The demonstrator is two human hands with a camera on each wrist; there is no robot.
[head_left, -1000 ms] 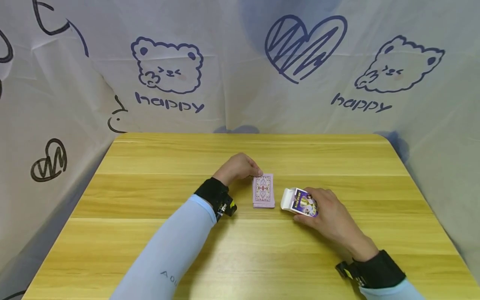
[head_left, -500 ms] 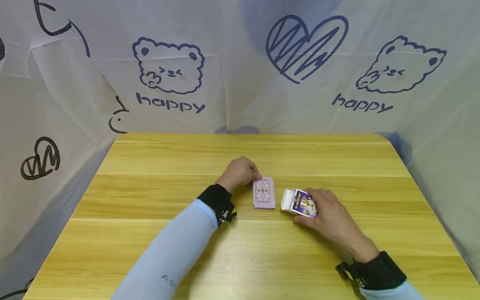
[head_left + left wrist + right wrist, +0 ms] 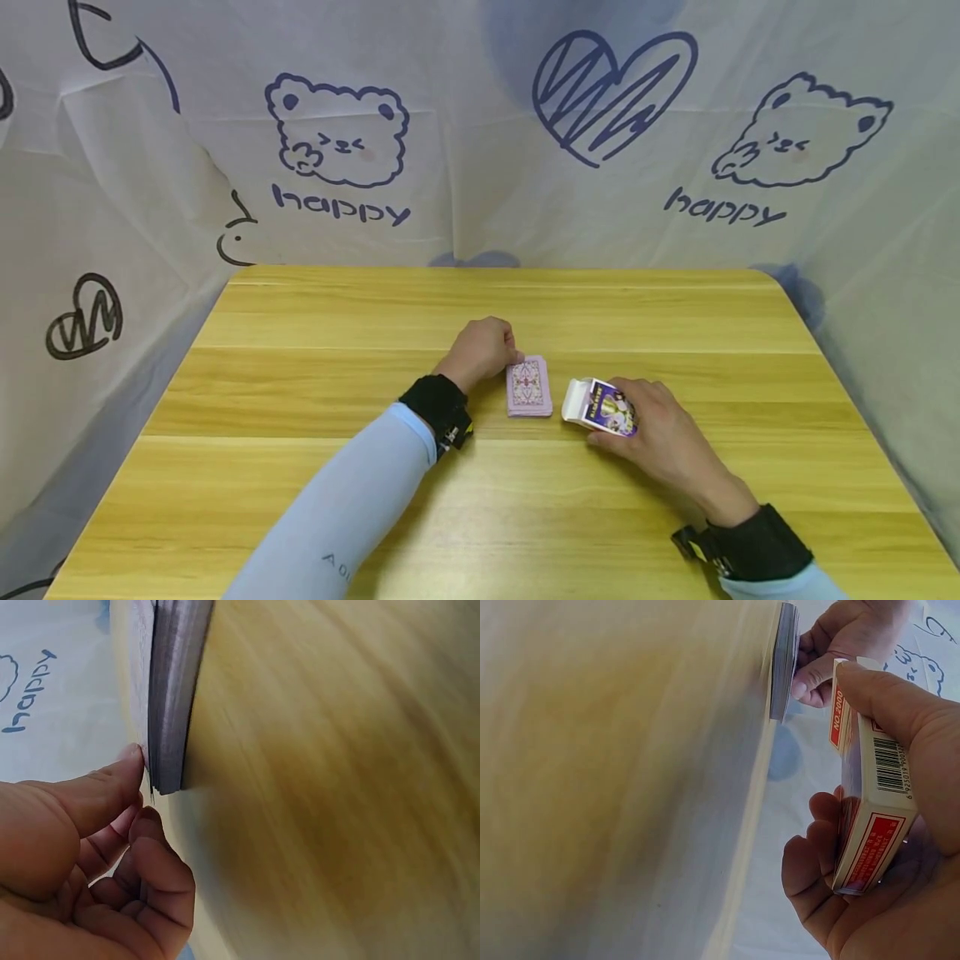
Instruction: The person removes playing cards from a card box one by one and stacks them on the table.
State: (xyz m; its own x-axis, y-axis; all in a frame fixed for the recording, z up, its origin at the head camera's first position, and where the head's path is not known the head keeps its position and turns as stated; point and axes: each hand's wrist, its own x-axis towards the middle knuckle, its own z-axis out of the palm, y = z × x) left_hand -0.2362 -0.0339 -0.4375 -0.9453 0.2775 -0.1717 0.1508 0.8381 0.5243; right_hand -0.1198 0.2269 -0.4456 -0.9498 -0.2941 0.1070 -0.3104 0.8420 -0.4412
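A deck of playing cards (image 3: 530,388) with patterned backs lies face down near the table's middle. At its far left corner my left hand (image 3: 480,350) pinches the top card. The left wrist view shows the thumb on the card's face and curled fingers under its edge, which juts slightly past the rest of the stack (image 3: 174,697). To the right of the deck, my right hand (image 3: 663,425) grips a purple and white card box (image 3: 609,408), its opened flap end towards the deck. The box's side with a barcode (image 3: 891,766) shows in the right wrist view.
The wooden table (image 3: 300,400) has its far edge against a pale cloth (image 3: 480,200) with drawn bears and hearts. Both wrists wear black straps (image 3: 757,546) with small cameras.
My left hand has moved a little towards me, drawing the top card back so it lies more squarely over the deck. The right hand and box have stayed put.
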